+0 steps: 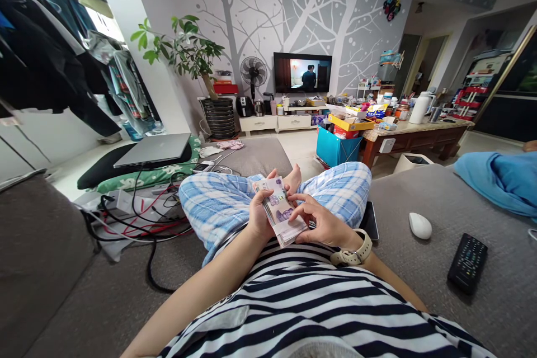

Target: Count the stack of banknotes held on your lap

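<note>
A thick stack of purple-and-white banknotes (280, 208) is held above my lap, over my crossed legs in blue checked trousers (222, 201). My left hand (260, 215) grips the stack from its left side, thumb on top and fingers beneath. From the right, my right hand (316, 221) touches the near end of the top note, its fingers bent over the notes and its thumb at the near right corner. A pale watch (354, 251) sits on my right wrist.
On the grey sofa at my right lie a white mouse (420, 226), a black remote (467, 263) and a dark phone or tablet (371, 222). Tangled cables (138, 218) and a laptop (153, 150) are at my left. A cluttered table (419, 130) stands ahead.
</note>
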`<state>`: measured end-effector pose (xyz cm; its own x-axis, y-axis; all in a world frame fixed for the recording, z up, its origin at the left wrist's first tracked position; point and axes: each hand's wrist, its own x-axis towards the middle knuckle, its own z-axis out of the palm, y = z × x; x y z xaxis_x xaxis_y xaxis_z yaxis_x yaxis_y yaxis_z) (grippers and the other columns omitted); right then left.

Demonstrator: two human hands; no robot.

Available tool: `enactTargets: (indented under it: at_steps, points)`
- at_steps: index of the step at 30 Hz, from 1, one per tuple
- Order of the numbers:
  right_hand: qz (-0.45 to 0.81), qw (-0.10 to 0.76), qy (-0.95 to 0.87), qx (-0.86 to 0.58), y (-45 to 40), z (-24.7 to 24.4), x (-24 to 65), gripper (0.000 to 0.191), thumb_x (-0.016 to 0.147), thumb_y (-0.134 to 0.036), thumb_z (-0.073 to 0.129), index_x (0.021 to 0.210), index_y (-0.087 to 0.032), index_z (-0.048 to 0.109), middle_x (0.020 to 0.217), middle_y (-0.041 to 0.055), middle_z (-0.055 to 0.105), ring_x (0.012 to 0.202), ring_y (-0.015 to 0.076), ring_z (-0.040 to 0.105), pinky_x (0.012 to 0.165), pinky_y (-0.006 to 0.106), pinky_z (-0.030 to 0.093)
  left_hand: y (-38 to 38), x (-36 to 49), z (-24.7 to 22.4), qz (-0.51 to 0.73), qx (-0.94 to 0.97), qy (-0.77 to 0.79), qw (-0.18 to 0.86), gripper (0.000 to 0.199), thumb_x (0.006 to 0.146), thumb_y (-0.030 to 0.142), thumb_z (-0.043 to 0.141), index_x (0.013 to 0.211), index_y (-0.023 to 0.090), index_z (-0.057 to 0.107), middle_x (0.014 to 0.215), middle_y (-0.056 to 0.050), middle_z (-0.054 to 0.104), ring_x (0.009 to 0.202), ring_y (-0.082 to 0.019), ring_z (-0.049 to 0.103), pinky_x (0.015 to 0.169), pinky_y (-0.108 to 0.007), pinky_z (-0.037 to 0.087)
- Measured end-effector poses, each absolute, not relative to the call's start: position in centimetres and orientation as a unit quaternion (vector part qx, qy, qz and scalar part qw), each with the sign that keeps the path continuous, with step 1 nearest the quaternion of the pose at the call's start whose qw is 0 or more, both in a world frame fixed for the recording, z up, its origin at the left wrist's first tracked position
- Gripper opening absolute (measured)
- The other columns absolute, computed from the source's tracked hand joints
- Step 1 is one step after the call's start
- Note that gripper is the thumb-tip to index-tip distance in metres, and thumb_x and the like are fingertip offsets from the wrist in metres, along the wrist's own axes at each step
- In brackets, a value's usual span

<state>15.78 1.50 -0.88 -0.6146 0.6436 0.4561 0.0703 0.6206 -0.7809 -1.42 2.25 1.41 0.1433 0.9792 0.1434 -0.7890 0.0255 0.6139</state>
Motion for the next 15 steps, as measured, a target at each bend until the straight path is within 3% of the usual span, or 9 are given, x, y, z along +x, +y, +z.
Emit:
enactTargets:
  at_steps: [2,4,7,10,15]
  points:
    - [0.413,0.405,-0.786,-0.217,1.6,-1.1,15.6,0.044,0.064,-0.038,0.084,0.101,-0.023,0.066,0.143,0.007,0.04,0.116,0.0224,0.053,0.082,0.029,0.049,2.4,-1.4,1.4,0.647,0.286,0.161,0.688,0.066,0.068,0.016,0.052,0.134,0.026,0.048,0.082,-0.003,0.065,0.07,-0.021,0.065,0.067,-0.038,0.055]
    - [0.467,0.443,-0.729,-0.234,1.8,-1.5,15.3,0.051,0.064,-0.039,0.084,0.105,-0.023,0.061,0.139,0.0075,0.044,0.099,0.0172,0.06,0.079,0.028,0.05,2.5,-1.4,1.3,0.662,0.284,0.16,0.675,0.067,0.068,0.016,0.052,0.134,0.026,0.048,0.083,-0.004,0.065,0.072,-0.021,0.066,0.07,-0.038,0.055]
    - [0.546,0.486,-0.62,-0.285,2.4,-2.3,14.9,0.05,0.068,-0.039,0.081,0.107,-0.023,0.055,0.111,0.0034,0.062,0.077,0.0122,0.061,0.071,0.027,0.05,2.5,-1.3,1.3,0.681,0.295,0.149,0.654,0.07,0.066,0.015,0.052,0.135,0.024,0.047,0.082,-0.004,0.066,0.075,-0.021,0.067,0.076,-0.039,0.054]
    - [0.649,0.457,-0.545,-0.272,2.8,-3.0,14.2,0.045,0.068,-0.036,0.082,0.102,-0.021,0.058,0.08,-0.0015,0.066,0.072,0.0135,0.062,0.068,0.026,0.048,2.0,-0.9,1.5,0.687,0.318,0.146,0.636,0.071,0.064,0.015,0.053,0.134,0.022,0.049,0.081,-0.004,0.068,0.077,-0.023,0.068,0.08,-0.042,0.053]
    - [0.739,0.435,-0.471,-0.207,2.9,-3.4,13.2,0.029,0.066,-0.033,0.084,0.084,-0.017,0.068,0.075,-0.0004,0.069,0.067,0.0124,0.061,0.068,0.026,0.047,1.0,-0.2,1.7,0.663,0.347,0.156,0.645,0.072,0.062,0.015,0.056,0.134,0.022,0.05,0.084,-0.004,0.072,0.087,-0.028,0.07,0.083,-0.046,0.053]
